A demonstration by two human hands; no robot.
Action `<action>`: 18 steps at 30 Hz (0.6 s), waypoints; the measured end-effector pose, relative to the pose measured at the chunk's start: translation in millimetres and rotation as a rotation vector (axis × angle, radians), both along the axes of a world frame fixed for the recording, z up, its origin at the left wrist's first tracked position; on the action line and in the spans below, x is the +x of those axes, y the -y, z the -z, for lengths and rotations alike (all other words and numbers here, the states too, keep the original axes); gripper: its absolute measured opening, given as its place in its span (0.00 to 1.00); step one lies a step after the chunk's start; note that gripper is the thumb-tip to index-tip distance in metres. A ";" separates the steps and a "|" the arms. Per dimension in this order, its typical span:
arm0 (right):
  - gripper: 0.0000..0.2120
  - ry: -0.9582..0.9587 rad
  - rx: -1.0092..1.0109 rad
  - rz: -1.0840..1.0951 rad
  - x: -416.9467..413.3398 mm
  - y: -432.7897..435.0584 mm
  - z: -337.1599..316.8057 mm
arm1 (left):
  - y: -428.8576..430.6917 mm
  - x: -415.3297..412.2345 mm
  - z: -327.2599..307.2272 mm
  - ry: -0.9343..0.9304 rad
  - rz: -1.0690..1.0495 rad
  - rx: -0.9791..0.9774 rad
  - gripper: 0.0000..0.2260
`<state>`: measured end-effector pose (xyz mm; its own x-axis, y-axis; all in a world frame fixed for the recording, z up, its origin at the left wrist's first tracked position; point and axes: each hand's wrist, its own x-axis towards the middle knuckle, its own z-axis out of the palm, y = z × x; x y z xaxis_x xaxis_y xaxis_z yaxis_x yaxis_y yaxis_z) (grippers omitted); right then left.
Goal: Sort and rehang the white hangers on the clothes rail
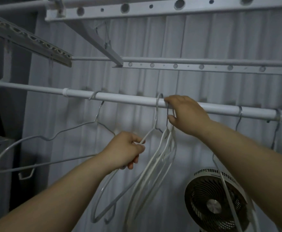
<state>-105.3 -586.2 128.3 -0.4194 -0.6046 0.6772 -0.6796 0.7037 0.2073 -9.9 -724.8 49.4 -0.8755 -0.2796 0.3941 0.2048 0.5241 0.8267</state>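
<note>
Gripping one hanger (156, 113), left fingers (137, 141); right fingers (172, 120) pinching half-hidden hooks of bunched hangers (166, 146).

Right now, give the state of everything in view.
Rail: horizontal, carrying hangers.
Far-left hanger: hung on rail, untouched.
Middle hanger: hooked over rail, gripped by left hand.
Bundle of hangers: hooks pinched by right hand.
Right-side hangers: hung on rail.
Fan: upright; whether running, cannot tell.

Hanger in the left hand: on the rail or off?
On: the hanger hooks over the rail; the left hand grips its shoulder.
</note>
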 end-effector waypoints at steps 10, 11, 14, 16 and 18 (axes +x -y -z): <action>0.22 -0.080 -0.001 -0.029 -2.1 8.7 -1.7 | 3.5 -2.2 12.6 0.015 -0.069 -0.037 0.08; 0.23 -0.105 0.001 -0.025 -2.3 11.3 -1.9 | 6.1 0.1 12.6 -0.015 -0.108 -0.077 0.12; 0.23 -0.156 -0.001 -0.037 -0.6 23.1 -5.5 | 20.8 11.4 10.4 -0.180 -0.342 -0.266 0.14; 0.24 -0.159 0.008 -0.043 1.0 33.7 -7.8 | 36.6 21.4 9.1 -0.305 -0.527 -0.421 0.13; 0.24 -0.167 0.024 -0.010 1.9 45.6 -9.4 | 61.1 29.2 8.2 -0.414 -0.678 -0.641 0.13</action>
